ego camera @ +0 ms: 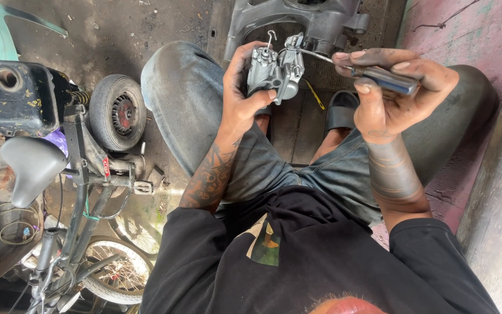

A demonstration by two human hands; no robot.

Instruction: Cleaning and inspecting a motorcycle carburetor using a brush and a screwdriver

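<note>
A stripped grey bicycle frame with spoked wheel (pixel 88 256) lies to my left, beside a small black rubber tyre (pixel 117 112). Above my knees, my left hand (pixel 245 96) grips a small silver cast-metal carburettor (pixel 275 72); my right hand (pixel 387 93) clasps a dark-handled screwdriver (pixel 379 77), tip touching it.

Labels in view: one small sticker, one shirt print

A narrow red sticker (pixel 106 167) with pale markings sits upright on the dark bicycle frame (pixel 80 152) at the left. On the person's black shirt (pixel 315 261), a square printed patch (pixel 265 243) shows tan, green and orange. No packages, signs or screens show.
</note>
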